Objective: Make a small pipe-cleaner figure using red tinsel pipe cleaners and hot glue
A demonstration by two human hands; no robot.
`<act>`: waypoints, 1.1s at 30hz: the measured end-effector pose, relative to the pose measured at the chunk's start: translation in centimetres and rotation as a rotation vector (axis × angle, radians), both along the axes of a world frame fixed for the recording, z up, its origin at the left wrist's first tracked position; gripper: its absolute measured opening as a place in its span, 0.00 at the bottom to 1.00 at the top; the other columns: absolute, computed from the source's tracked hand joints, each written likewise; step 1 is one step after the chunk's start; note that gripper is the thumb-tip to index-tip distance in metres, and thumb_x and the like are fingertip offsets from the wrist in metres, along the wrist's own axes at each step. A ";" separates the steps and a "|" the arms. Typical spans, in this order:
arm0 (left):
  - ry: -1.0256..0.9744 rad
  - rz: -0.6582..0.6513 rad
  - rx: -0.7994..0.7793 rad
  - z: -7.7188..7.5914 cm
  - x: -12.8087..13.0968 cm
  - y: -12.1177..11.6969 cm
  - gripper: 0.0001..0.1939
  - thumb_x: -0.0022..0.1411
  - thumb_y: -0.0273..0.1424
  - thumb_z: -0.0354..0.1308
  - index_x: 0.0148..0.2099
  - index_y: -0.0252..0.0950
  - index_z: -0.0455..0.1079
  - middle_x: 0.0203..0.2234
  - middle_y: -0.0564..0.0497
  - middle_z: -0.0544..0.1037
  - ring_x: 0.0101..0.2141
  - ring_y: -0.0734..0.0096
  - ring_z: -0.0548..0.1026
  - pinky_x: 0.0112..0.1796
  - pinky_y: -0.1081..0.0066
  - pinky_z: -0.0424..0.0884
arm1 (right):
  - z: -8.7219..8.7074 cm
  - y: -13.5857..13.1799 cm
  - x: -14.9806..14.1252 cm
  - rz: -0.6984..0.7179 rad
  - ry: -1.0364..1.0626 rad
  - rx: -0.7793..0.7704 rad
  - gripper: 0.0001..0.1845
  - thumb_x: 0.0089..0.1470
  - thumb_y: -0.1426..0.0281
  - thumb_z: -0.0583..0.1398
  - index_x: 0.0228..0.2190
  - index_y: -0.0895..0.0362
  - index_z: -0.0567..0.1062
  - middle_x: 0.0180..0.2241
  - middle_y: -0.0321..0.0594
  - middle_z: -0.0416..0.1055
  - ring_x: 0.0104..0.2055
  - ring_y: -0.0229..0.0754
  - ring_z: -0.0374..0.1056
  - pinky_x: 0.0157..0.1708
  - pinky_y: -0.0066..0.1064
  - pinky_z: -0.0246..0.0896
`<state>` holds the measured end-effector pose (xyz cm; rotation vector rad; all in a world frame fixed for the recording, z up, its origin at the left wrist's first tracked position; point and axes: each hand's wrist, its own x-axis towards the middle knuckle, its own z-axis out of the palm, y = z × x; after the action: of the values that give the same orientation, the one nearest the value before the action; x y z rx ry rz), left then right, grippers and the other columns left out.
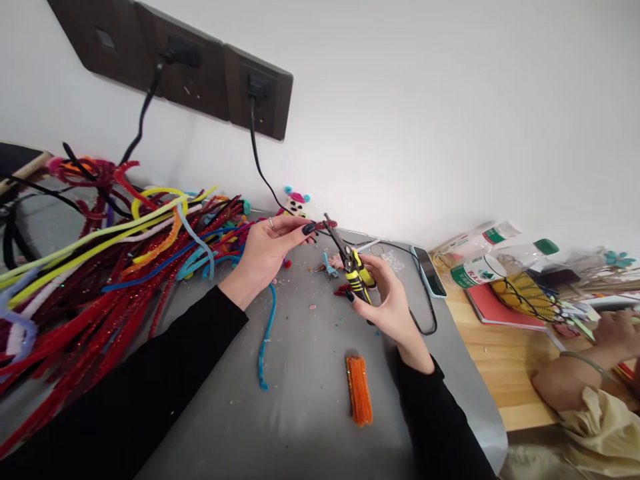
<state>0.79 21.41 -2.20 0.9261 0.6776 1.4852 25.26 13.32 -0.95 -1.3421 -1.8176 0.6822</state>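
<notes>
Between the thumb and fingers of my left hand (270,250) is pinched a short dark red pipe cleaner (327,225). My right hand (387,300) grips yellow-and-black handled pliers (356,270), their jaws pointing up and left beside the red piece. Whether the jaws touch it, I cannot tell. Below the pliers, a bundle of orange pipe cleaners (359,392) lies on the grey mat. A blue pipe cleaner (267,340) hangs down from near my left wrist onto the mat. Small scraps and a light blue bit (330,263) lie behind the pliers.
A large heap of coloured pipe cleaners (125,267) fills the left. Against the wall stands a small figure with a pink hat (297,200). At right are a phone (429,272), plastic bottles (477,272), a red notebook (500,308) and another person's arm (575,373). Power cords run from wall sockets.
</notes>
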 end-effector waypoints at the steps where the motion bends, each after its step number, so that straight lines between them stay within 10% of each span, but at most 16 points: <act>1: -0.008 -0.006 -0.013 0.2 0.0 -0.1 0.21 0.41 0.44 0.83 0.34 0.39 0.84 0.30 0.48 0.85 0.30 0.65 0.82 0.36 0.62 0.82 | -0.1 0.0 0.1 0.004 0.011 0.000 0.36 0.48 0.67 0.67 0.59 0.53 0.71 0.63 0.52 0.73 0.57 0.52 0.75 0.50 0.40 0.74; 33: 0.015 0.039 0.036 0.7 0.1 -0.5 0.18 0.44 0.40 0.83 0.36 0.39 0.86 0.33 0.47 0.86 0.32 0.66 0.82 0.38 0.66 0.82 | -0.8 0.3 0.2 -0.015 0.076 0.015 0.30 0.51 0.67 0.69 0.56 0.50 0.74 0.55 0.45 0.79 0.50 0.48 0.77 0.51 0.41 0.72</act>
<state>0.86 20.88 -1.47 0.9573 0.6849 1.5303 25.48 13.59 -1.79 -1.3016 -1.7478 0.7011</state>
